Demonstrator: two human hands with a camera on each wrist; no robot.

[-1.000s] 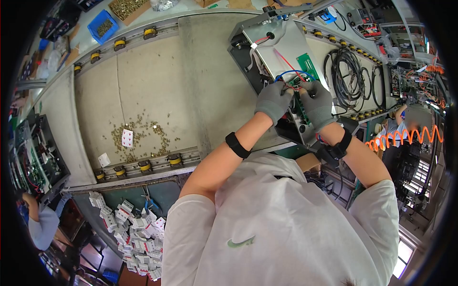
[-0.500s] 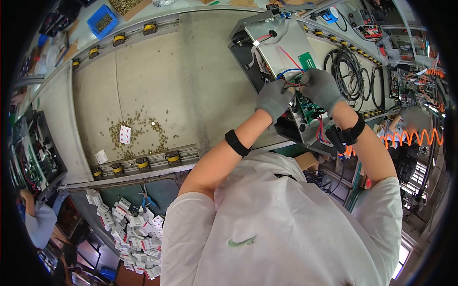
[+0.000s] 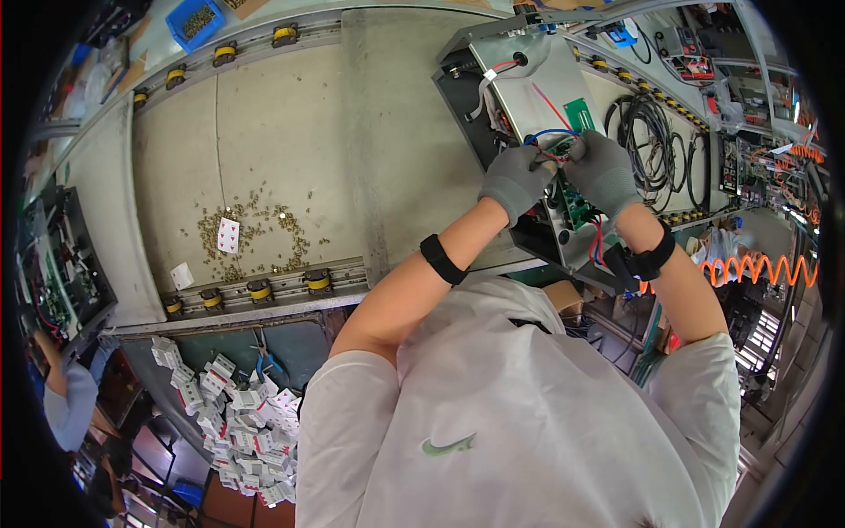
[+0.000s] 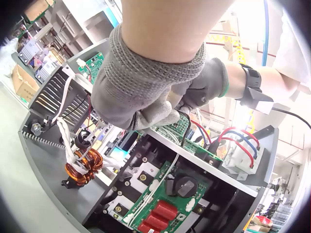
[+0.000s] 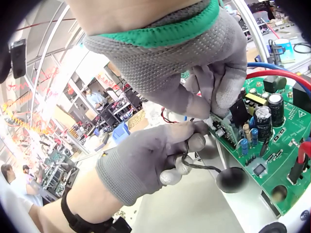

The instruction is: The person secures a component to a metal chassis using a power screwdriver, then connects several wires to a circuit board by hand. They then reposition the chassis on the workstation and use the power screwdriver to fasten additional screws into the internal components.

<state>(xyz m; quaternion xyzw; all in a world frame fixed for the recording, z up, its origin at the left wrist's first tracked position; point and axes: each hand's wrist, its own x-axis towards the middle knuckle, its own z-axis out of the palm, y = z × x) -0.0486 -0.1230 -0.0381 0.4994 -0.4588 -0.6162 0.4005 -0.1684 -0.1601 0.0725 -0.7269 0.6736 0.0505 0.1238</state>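
Note:
Both hands wear grey knit gloves and meet over an open metal chassis (image 3: 541, 75) of electronics. My left hand (image 3: 518, 182) pinches a thin black twisted wire (image 5: 204, 167) between thumb and fingers, at the edge of a green circuit board (image 5: 274, 170). My right hand (image 3: 606, 172) is right beside it. Its thumb and fingertips close together at the board's edge, where the wire runs up to them; the wire's end is hidden under the fingers. In the left wrist view, a copper coil (image 4: 83, 167) and red capacitors (image 4: 165, 210) sit inside the chassis.
Coiled black cable (image 3: 638, 145) lies right of the chassis. Small brass screws (image 3: 286, 251) and a playing card (image 3: 228, 236) are on the bench at left. Below are white breakers (image 3: 251, 440) in a pile and blue-handled pliers (image 3: 268, 361). A blue bin (image 3: 195, 25) stands at the back.
My right hand has shifted up and right from the board's lower part, baring red and blue wires, and stays beside the left. The head view has shifted slightly; the left hand keeps its place on the chassis.

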